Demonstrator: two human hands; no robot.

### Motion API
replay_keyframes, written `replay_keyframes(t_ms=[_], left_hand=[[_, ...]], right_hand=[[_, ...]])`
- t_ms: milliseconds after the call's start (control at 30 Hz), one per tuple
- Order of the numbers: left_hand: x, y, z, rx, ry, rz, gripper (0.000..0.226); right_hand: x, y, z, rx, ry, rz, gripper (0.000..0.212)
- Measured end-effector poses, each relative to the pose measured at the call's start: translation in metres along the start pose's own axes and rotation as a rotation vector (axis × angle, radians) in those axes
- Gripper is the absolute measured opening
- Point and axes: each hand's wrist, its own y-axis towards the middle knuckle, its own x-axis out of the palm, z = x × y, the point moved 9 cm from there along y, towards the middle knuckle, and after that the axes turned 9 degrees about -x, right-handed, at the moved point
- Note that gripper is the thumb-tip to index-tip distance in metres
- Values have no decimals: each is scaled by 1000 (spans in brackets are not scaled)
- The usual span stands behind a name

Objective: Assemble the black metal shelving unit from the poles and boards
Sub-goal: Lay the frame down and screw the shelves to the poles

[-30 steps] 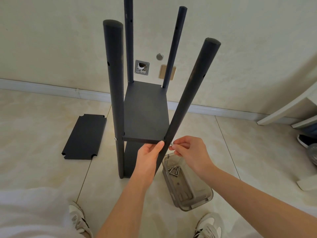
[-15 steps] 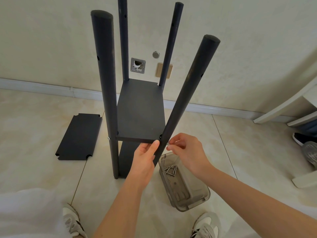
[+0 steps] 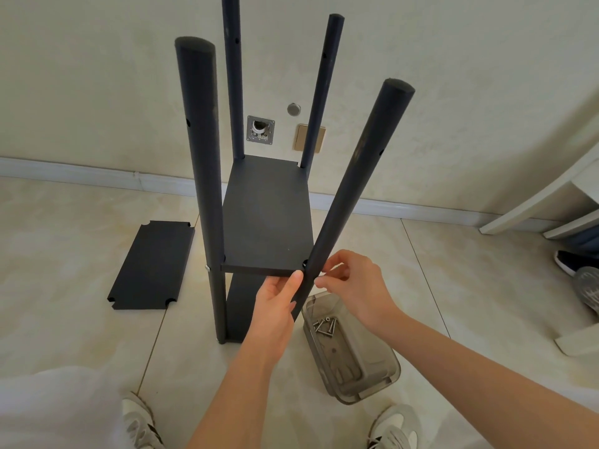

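Note:
The black shelving unit stands on the floor with several upright poles. Its middle board (image 3: 267,218) sits between them, and a lower board (image 3: 241,306) shows beneath. My left hand (image 3: 275,303) holds the near right pole (image 3: 353,189) just below the board's front corner. My right hand (image 3: 355,286) pinches a small silver screw against that pole's right side at board height. The near left pole (image 3: 202,176) has a silver screw head at the same height. A spare black board (image 3: 152,265) lies flat on the tiles to the left.
A clear plastic tray (image 3: 353,361) with several loose screws sits on the floor under my right arm. My shoes show at the bottom edge. White furniture legs (image 3: 531,202) and another person's shoes (image 3: 580,267) are at the right. The wall with sockets is close behind.
The view has shifted slightly. Both hands stay at the near right pole's joint, with my right fingers still working the screw there.

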Motion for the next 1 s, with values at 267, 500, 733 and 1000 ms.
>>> replay_keyframes(t_ms=[267, 500, 733, 1000], left_hand=[[-13, -3, 3, -9, -21, 167, 40], [-21, -11, 13, 2, 26, 294, 14], [-22, -30, 24, 19, 322, 371, 24], [18, -80, 99, 652, 1225, 560, 18]], right_hand=[[7, 7, -21, -192, -230, -124, 37], [12, 12, -30, -259, -281, -150, 25], [7, 27, -36, -227, -298, -257, 20], [7, 32, -42, -251, -284, -333, 23]])
